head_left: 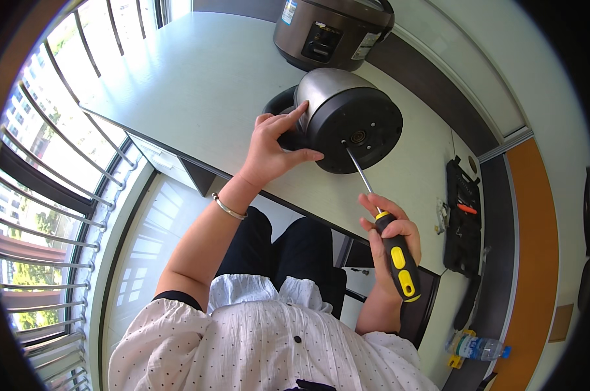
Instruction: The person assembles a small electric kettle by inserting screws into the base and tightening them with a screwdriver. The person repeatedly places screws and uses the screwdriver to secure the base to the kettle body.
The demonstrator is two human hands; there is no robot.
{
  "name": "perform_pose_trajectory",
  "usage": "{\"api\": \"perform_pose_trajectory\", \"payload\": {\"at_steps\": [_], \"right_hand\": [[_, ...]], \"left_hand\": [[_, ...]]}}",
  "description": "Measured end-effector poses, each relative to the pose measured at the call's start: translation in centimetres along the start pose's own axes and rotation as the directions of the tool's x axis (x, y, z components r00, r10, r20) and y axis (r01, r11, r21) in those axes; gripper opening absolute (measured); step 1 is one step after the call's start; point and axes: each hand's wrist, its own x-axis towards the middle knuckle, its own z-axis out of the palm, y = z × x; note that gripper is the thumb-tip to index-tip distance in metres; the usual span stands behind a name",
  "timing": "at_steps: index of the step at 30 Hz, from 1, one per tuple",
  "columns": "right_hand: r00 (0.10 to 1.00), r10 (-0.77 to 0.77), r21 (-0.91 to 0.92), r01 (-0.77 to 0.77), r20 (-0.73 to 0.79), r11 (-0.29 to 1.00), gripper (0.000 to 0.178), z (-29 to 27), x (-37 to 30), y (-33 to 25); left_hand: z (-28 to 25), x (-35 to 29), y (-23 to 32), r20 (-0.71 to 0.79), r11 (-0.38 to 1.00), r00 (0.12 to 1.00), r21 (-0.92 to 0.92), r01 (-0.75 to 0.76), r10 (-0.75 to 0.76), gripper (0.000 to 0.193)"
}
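Observation:
An electric kettle with a steel body lies on its side on the table, its round black base turned toward me. My left hand steadies it, the fingers on the steel side and the thumb on the rim of the base; the black handle sits behind that hand. In my right hand is a screwdriver with a black and yellow handle. Its metal shaft reaches up to the base, the tip at a small screw spot left of the central round connector. Whether the tip sits in the screw I cannot tell.
Behind the kettle stands a brown rice cooker on the white table. At the right lie an opened black tool case and a plastic water bottle with a blue cap. A barred window is on the left.

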Motion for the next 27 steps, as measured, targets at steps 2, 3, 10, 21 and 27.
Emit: {"api": "perform_pose_trajectory", "payload": {"at_steps": [2,3,10,21,27], "right_hand": [[0.999,0.035,0.084,-0.032,-0.028,0.996,0.018,0.0,-0.2,0.3],[0.998,0.047,0.105,-0.042,-0.044,0.994,0.018,0.1,-0.3,0.3],[0.987,-0.138,-0.243,0.153,0.079,0.958,0.023,0.1,-0.5,1.2],[0.967,-0.245,-0.216,0.224,-0.075,0.95,0.036,0.4,-0.7,2.5],[0.957,-0.244,-0.294,0.19,-0.159,0.937,0.039,0.9,-1.2,2.7]], "left_hand": [[-0.1,0.1,0.1,0.007,1.0,1.0,0.004,-0.008,0.008,0.087],[-0.1,0.0,0.2,0.008,1.0,1.0,0.004,-0.005,0.005,0.087],[-0.1,0.0,0.2,0.001,1.0,1.0,-0.01,0.028,-0.028,0.087],[-0.1,0.0,0.1,0.006,1.0,1.0,-0.009,-0.007,0.007,0.086],[0.0,0.1,0.1,-0.006,1.0,1.0,-0.011,-0.023,0.023,0.085]]}}
